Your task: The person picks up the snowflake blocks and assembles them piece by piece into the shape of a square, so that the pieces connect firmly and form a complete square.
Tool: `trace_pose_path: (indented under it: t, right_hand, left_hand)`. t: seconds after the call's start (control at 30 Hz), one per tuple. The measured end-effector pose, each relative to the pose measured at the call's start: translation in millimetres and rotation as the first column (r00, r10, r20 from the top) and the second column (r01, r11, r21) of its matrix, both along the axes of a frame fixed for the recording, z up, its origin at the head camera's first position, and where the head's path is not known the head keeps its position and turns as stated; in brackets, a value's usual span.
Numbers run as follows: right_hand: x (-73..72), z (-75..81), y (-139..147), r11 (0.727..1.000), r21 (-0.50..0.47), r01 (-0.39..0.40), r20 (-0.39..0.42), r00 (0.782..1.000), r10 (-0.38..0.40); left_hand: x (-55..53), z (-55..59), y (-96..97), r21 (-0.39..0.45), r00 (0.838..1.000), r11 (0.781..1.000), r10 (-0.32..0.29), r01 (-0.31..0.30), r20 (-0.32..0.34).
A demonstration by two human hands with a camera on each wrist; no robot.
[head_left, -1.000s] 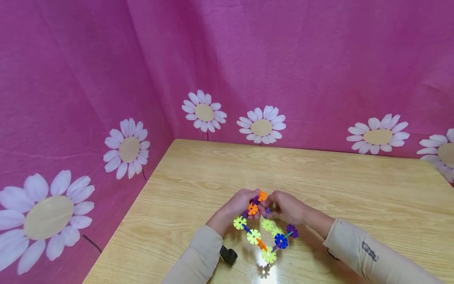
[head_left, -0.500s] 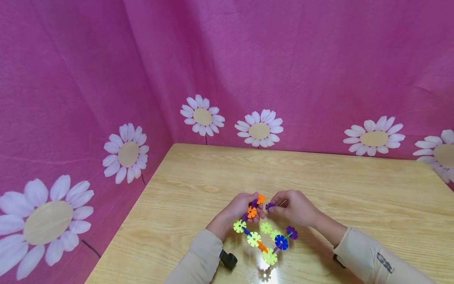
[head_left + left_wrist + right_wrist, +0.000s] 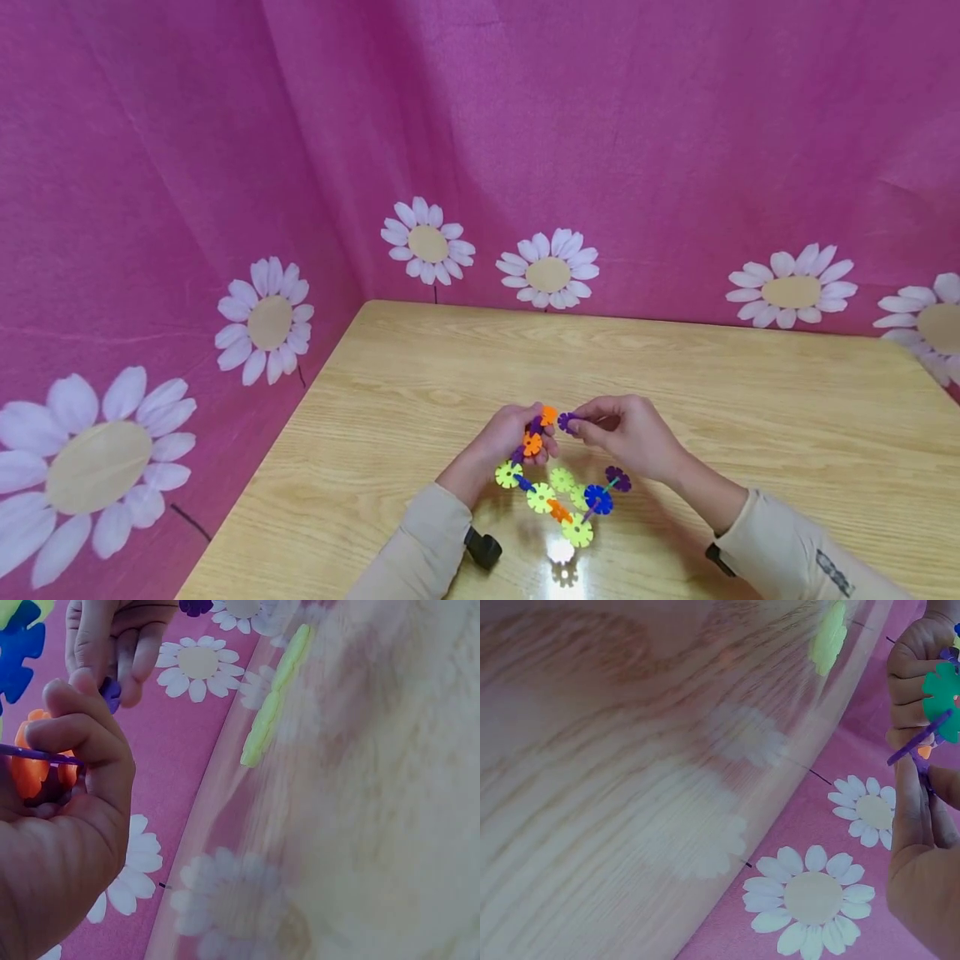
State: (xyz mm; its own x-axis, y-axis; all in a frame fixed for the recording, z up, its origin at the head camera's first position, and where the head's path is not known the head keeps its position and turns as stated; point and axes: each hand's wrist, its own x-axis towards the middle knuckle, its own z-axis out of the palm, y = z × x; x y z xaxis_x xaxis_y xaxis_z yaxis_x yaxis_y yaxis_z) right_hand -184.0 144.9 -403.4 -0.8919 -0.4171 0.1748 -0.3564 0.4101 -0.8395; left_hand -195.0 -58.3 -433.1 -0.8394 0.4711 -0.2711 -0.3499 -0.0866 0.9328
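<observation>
In the head view my left hand (image 3: 506, 442) grips a chain of slotted plastic flower discs near its upper end, where an orange disc (image 3: 549, 415) shows above the fingers. The chain hangs in a curve through a yellow-green disc (image 3: 540, 498) and a blue disc (image 3: 598, 500) to a dark purple disc (image 3: 619, 479) at its far end. Just right of the orange disc, my right hand (image 3: 633, 435) pinches a separate purple disc (image 3: 567, 422) between thumb and fingers. In the left wrist view this purple disc (image 3: 111, 694) is partly hidden by the fingers.
Two yellow-green discs, one of them the nearer disc (image 3: 561, 480), lie on the wooden table (image 3: 420, 375) behind the hanging chain. Black wrist gear (image 3: 483, 548) sits by the left sleeve. A pink curtain (image 3: 637, 150) with daisies borders the table's back and left.
One second ago both hands met at the chain's upper end. My right hand has since drawn away to the right with the purple disc, then risen slightly. The chain's lower end has swung a little.
</observation>
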Motion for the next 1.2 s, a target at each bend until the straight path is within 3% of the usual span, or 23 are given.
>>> trace_pose_path:
  t: [0.6, 0.93, 1.2]
  right_hand:
    - [6.1, -2.4, -6, 0.996, -0.070, 0.056, -0.125, 0.990, -0.064]
    - [6.7, -4.1, -10, 0.995, -0.076, 0.060, -0.169, 0.983, -0.072]
    - [7.5, -7.0, -17, 0.996, -0.071, 0.057, -0.275, 0.958, -0.075]
  left_hand:
    - [2.3, 2.0, 3.8, -0.003, 1.000, 1.000, -0.003, 0.003, 0.005]
    - [2.8, 3.1, 6.9, -0.027, 0.998, 0.999, 0.040, -0.041, -0.058]
    - [3.0, 5.9, 5.5, 0.024, 0.998, 0.998, 0.060, -0.059, -0.033]
